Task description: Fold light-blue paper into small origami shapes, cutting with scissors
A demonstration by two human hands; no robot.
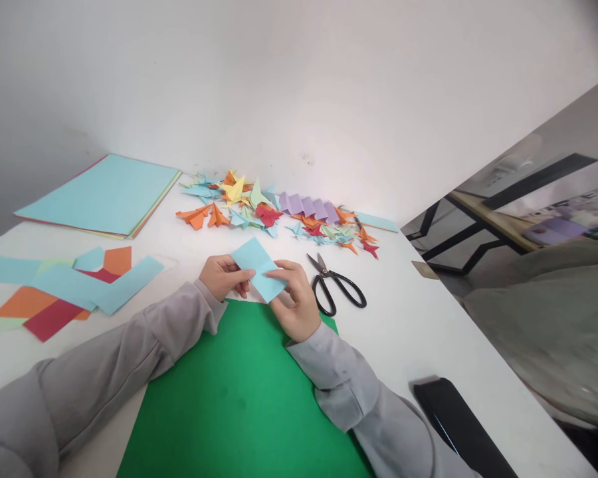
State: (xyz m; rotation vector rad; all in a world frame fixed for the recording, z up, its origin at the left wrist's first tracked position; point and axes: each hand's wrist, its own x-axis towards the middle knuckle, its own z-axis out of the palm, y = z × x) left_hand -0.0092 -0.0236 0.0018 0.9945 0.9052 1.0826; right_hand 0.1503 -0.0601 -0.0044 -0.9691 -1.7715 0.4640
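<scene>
A small light blue piece of paper (259, 267) is held up between my two hands, above the far edge of a green sheet (239, 392). My left hand (224, 275) pinches its left edge, thumb on top. The right edge is gripped by my right hand (296, 302), with fingers over the front and the thumb below. A faint crease seems to run across the paper. Just right of my right hand lie black-handled scissors (336, 282), blades partly apart and pointing away.
Loose coloured paper pieces (74, 289) lie at the left, with a stack of large sheets (104, 192) behind them. Folded paper shapes (259, 206) and purple folded pieces (309, 207) line the wall. A black phone-like object (458, 425) rests near the right edge.
</scene>
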